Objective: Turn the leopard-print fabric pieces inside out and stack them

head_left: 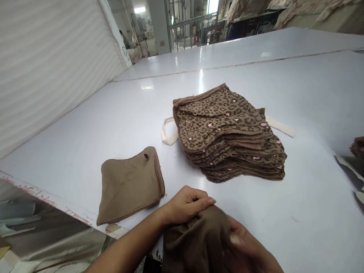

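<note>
Close to me at the table's near edge, a dark brown piece of fabric (pixel 196 242) is bunched between my hands. My left hand (pixel 187 204) is closed on its top edge, thumb pressed down over the cloth. On the right side of the same fabric, my right hand (pixel 241 239) grips it, with the fingers partly hidden and blurred. To the left lies a small stack of plain olive-brown fabric pieces (pixel 129 185) with a dark hole near one corner. Farther off sits a thick stack of leopard-print fabric pieces (pixel 224 121) with brown fleecy edges and pink spots.
A cream fabric strip (pixel 167 132) pokes out from under the leopard-print stack. The white table (pixel 298 91) extends far back, crossed by a seam. A large white roll or sheet (pixel 57 57) rises at left. Dark cloth (pixel 358 148) sits at the right edge.
</note>
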`<state>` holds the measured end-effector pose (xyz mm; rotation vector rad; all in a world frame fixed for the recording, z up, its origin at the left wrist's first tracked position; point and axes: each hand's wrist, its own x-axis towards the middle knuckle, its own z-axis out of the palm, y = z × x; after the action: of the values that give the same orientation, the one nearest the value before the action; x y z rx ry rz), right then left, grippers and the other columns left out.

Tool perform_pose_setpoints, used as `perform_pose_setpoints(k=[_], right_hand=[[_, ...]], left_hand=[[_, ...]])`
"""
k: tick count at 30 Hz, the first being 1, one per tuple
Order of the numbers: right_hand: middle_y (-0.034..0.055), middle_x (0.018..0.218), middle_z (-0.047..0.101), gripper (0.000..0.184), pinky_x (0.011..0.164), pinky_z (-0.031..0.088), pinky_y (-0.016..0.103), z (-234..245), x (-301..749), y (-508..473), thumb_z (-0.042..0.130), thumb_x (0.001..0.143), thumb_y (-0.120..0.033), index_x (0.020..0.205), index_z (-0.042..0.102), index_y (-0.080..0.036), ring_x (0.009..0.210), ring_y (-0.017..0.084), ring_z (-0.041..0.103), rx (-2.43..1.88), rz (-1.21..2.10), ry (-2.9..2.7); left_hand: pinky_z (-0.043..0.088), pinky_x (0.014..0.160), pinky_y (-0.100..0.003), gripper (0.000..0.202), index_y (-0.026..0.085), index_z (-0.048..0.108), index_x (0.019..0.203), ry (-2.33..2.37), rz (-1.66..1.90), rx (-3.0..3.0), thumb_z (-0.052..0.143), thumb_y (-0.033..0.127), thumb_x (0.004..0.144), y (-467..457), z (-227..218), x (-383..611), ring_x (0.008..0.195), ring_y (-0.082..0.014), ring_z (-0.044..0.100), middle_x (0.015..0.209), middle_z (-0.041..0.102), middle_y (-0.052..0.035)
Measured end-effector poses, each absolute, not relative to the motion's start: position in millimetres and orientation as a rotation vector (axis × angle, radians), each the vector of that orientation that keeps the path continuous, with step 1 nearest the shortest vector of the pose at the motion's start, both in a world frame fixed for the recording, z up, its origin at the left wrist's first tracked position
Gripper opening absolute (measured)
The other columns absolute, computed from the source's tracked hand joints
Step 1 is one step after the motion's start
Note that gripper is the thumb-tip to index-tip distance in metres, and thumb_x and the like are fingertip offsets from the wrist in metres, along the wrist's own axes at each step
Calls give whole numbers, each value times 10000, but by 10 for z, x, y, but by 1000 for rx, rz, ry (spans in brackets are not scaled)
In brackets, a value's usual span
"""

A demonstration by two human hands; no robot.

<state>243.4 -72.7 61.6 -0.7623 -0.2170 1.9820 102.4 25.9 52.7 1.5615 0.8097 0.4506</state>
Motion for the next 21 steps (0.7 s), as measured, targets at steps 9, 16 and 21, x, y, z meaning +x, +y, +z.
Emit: perform_pose_setpoints(k=[9,16,21], right_hand=[[14,794,624,172,640,471,252,563,2574,-653,692,730,-389,832,716,-252,715,148,543,-993,1732,-275],[-1,901,573,299,684,457,236,576,2632,-666,608,806,-218,1077,605,-344,785,157,549,-1394,730,-1415],[0,736,464,84,579,408,251,657,2645,-604,584,809,-315,782,624,-247,664,153,483,-1241,1186,-1262]], left_hand=[[405,717,-287,177,162,550,888,903,561,2024,470,319,871,-12,848,1045,760,-172,511,827,579,-44],[368,606,-212,341,150,542,779,784,591,1667,316,345,945,-79,845,1110,640,-109,464,699,517,-5],[305,513,-212,399,157,421,624,768,579,1579,348,411,922,-51,798,1108,538,-87,356,580,398,25]])
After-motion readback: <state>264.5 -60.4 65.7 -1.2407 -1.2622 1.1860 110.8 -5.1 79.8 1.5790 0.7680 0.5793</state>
